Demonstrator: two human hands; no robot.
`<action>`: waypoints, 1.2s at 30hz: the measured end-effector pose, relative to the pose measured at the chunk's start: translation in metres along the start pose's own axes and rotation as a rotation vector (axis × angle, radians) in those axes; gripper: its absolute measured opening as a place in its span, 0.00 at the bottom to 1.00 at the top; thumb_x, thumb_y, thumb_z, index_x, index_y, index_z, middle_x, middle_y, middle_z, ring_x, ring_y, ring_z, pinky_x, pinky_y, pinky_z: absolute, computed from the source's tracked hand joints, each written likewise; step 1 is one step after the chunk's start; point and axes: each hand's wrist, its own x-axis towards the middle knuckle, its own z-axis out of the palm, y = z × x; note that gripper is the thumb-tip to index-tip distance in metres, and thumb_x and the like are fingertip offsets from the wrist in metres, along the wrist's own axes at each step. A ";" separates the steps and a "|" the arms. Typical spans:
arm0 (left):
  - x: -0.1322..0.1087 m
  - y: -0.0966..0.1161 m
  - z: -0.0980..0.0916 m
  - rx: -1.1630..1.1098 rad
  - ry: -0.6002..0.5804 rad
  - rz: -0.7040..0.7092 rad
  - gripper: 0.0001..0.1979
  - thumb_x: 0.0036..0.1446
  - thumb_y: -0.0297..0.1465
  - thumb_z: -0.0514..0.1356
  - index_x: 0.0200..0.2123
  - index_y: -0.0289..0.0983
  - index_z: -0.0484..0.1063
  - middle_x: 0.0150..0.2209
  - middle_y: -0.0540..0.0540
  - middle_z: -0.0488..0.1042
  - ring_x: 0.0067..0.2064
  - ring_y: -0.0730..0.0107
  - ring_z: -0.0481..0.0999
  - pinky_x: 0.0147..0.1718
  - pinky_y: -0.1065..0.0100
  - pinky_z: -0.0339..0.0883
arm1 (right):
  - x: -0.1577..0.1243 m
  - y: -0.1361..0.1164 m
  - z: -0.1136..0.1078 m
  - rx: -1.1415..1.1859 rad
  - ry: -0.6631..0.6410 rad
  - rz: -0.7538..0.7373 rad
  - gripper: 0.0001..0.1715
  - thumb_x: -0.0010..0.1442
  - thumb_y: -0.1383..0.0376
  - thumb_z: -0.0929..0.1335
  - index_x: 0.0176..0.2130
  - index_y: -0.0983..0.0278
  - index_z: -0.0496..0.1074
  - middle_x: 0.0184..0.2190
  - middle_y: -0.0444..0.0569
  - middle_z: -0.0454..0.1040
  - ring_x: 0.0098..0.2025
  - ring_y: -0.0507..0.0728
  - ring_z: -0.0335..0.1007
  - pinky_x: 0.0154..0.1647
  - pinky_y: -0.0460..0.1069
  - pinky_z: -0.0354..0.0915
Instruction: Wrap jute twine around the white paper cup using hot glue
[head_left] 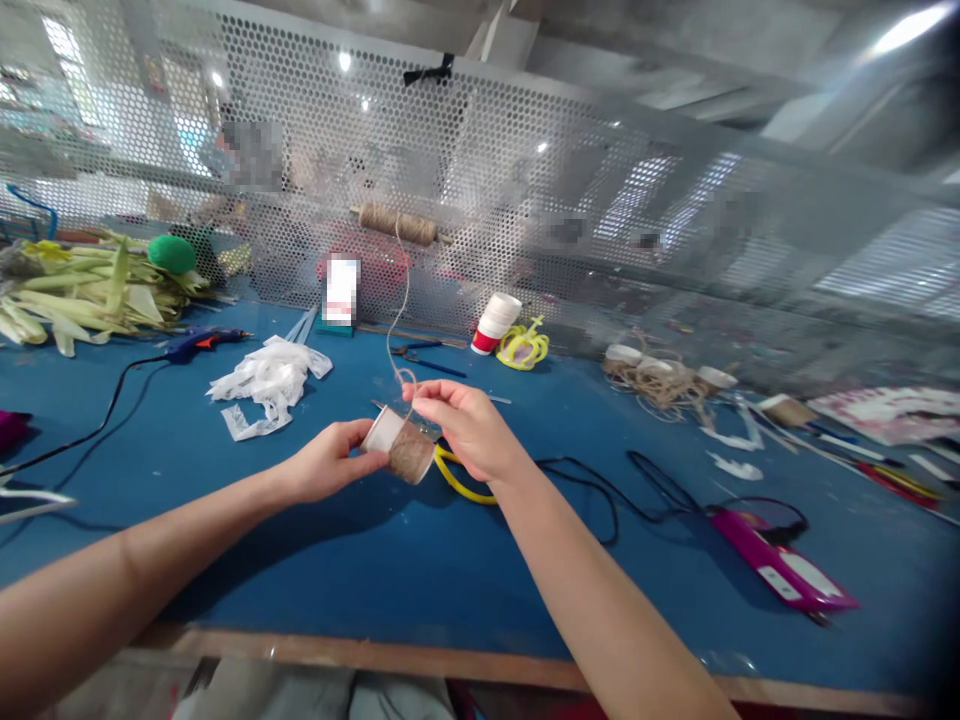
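Note:
My left hand [330, 468] grips a paper cup [396, 445] that lies on its side in the air above the blue table [375, 560]; part of the cup is wrapped in brown twine. My right hand [461, 425] is closed in a pinch on the twine strand [397, 330] just above the cup. The strand runs up to a twine spool [397, 223] mounted on the perforated metal screen [525, 200].
White lace scraps [266, 385], a blue glue gun [199, 343] with black cord, and pale leaf strips [82, 290] lie left. Stacked cups [495, 322], scissors [420, 352], twine tangles [660, 380] and a magenta tool [780, 565] lie right. Black cable [600, 490] trails near my right arm.

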 end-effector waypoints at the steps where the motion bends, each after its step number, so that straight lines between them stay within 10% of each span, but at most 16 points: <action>1: 0.000 0.000 0.001 -0.004 -0.002 -0.007 0.14 0.53 0.36 0.54 0.37 0.30 0.68 0.34 0.45 0.72 0.35 0.68 0.69 0.36 0.69 0.63 | 0.000 0.001 -0.001 0.015 0.030 0.015 0.07 0.45 0.65 0.69 0.27 0.66 0.69 0.33 0.48 0.73 0.41 0.53 0.67 0.47 0.50 0.58; 36: -0.007 0.009 0.003 0.006 0.009 0.076 0.15 0.54 0.36 0.54 0.40 0.31 0.69 0.38 0.45 0.73 0.41 0.63 0.70 0.42 0.67 0.63 | -0.003 0.020 -0.004 -0.029 0.109 0.149 0.09 0.44 0.61 0.68 0.26 0.65 0.68 0.24 0.44 0.69 0.29 0.52 0.64 0.31 0.48 0.59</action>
